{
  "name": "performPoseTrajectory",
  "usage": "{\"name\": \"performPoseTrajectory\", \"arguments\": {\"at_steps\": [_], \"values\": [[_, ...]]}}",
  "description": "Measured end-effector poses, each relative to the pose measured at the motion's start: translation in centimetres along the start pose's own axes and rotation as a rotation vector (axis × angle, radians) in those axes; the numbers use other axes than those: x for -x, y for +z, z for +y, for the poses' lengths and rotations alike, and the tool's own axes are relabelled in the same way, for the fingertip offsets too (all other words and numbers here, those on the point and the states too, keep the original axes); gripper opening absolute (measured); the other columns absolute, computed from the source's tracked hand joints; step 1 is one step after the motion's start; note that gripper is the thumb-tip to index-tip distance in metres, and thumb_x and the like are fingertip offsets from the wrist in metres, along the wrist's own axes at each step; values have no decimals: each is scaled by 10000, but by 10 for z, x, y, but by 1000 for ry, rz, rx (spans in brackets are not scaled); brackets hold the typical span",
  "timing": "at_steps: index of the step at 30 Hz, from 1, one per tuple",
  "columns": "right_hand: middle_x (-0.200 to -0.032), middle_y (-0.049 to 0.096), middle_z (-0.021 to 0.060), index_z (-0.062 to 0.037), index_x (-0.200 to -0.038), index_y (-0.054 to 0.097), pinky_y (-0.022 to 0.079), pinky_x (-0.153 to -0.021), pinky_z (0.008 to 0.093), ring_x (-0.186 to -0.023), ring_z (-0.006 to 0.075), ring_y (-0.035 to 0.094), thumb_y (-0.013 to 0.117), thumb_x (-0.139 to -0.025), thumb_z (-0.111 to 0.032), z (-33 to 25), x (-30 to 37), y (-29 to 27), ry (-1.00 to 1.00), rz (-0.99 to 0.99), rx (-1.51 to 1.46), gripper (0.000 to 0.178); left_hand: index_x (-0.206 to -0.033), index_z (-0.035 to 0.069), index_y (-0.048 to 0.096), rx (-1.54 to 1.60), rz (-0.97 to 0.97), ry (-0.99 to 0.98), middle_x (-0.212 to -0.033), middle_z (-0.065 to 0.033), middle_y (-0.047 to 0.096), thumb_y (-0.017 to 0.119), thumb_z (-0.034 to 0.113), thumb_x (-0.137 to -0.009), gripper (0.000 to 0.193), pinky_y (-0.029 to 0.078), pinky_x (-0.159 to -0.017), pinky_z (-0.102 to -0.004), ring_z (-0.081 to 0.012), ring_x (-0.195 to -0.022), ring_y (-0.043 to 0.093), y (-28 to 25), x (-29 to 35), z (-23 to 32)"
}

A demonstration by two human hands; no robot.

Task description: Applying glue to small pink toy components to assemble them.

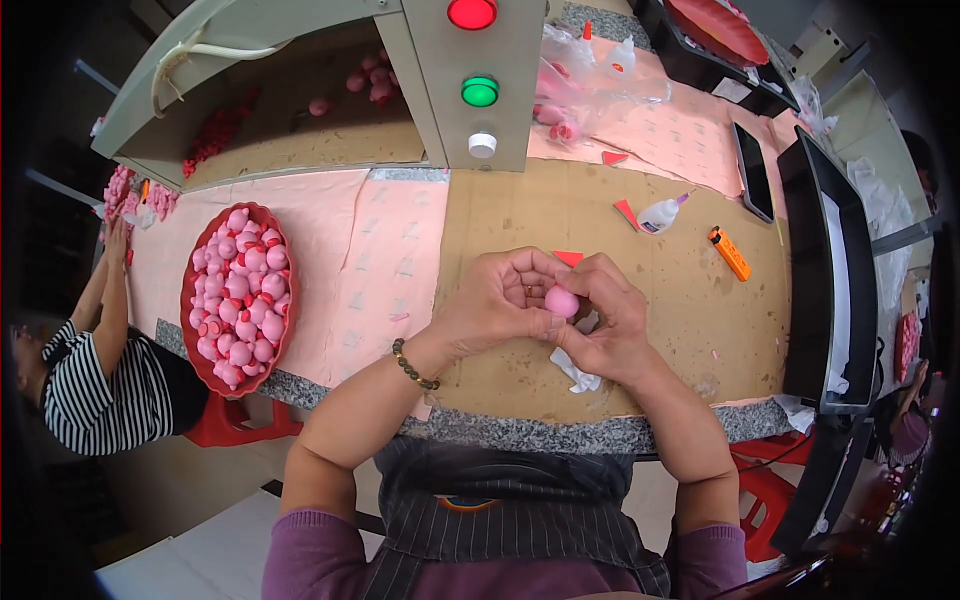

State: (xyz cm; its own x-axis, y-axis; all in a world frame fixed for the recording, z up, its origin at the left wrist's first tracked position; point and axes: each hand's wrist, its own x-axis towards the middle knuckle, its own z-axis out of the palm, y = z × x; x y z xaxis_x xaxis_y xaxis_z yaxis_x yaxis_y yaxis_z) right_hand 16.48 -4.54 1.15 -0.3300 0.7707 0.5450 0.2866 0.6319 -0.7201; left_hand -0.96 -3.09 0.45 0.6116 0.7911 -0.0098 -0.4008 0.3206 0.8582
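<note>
Over the brown cardboard mat [500,230], my left hand [497,305] and my right hand [613,325] meet around a small round pink toy piece [562,301]. Fingertips of both hands pinch it from either side; its underside is hidden. A crumpled white tissue [575,373] lies just below my hands. Beyond my fingertips a red triangular scrap [569,258] rests on the mat. Farther right are a small white glue bottle [660,215] with a purple tip, lying on its side, and a slim orange object [730,254] with a dark end.
A red basket [187,300] heaped with pink toy pieces stands left. Ahead is a grey machine housing [487,130] with lit red and green buttons. A phone [752,172] and black bin [830,270] line the right. Another person in a striped shirt [85,385] works far left.
</note>
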Motion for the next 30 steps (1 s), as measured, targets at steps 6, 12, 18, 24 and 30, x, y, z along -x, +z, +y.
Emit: {"name": "performPoseTrajectory", "arguments": {"at_steps": [6, 12, 18, 24, 30], "values": [[-752, 527, 104, 26, -925, 568, 440, -524, 283, -646, 207, 531, 761, -613, -56, 6, -11, 1, -46, 2, 53, 376, -1075, -25, 505, -29, 21, 35, -972, -70, 588, 662, -21, -754, 357, 502, -779, -234, -102, -879, 583, -1, -7, 5], [-784, 488, 81, -6, -948, 548, 399, -534, 291, -648, 181, 476, 734, -602, -33, -8, -18, 8, -109, 126, 12, 393, -1034, -12, 504, -68, 184, 72, -973, -66, 589, 606, -55, -790, 269, 494, -770, -235, -98, -869, 579, 12, 7, 18], [-825, 428, 44, -11, -978, 530, 338, -555, 219, -628, 94, 388, 685, -666, -1, 7, 8, 5, 199, 79, -116, 349, -1110, -37, 522, -455, 420, 742, -1075, -130, 581, 625, -78, -773, 355, 485, -848, -280, -162, -1012, 558, 19, 31, 81], [-790, 441, 60, 18, -825, 558, 364, -497, 219, -564, 98, 419, 671, -698, 10, 5, 3, 3, 165, 61, -125, 170, -1136, -10, 579, -712, 525, 666, -1025, -55, 554, 526, -10, -863, 279, 448, -735, -221, -98, -842, 535, 23, 19, 227], [-782, 453, 61, 17, -732, 561, 389, -494, 216, -562, 97, 454, 647, -713, 36, 9, -2, 4, 166, 22, -120, 91, -1113, 10, 619, -1090, 440, 628, -1034, -45, 558, 481, 3, -884, 268, 430, -820, -225, -98, -871, 539, -22, -22, 303]]}}
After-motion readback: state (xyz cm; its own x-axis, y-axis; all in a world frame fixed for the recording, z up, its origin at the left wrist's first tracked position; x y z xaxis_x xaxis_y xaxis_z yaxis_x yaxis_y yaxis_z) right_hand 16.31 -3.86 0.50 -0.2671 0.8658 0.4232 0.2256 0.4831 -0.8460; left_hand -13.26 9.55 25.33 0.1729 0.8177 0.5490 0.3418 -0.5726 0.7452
